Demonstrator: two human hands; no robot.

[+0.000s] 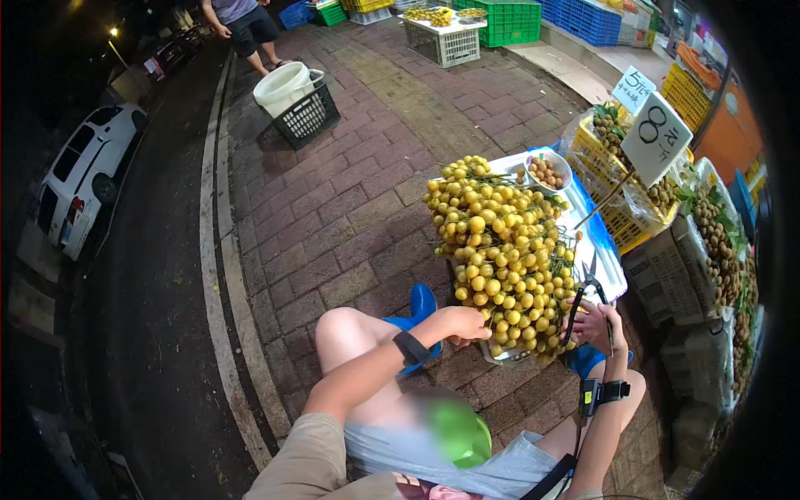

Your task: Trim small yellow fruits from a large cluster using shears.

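Observation:
A large heap of yellow round fruits (500, 250) on green stems covers most of a white foam tray (612, 275). At the heap's near left edge is my left hand (465, 325), its fingers curled against the fruits. Whether it grips a stem or fruit is hidden. My right hand (597, 326) holds fruit snips (587, 284) with dark handles at the heap's near right side. Their pointed blades face away from me and are slightly apart. Beyond the heap, a white bowl (548, 170) of small brownish fruits sits on the tray.
A handwritten sign (656, 139) on a stick leans over the tray. Yellow crates (625, 231) of longans stand at right. Further off are a black basket (309, 115) with a white bucket (282, 84), and a person (247, 28). A curb (215, 250) runs along the left.

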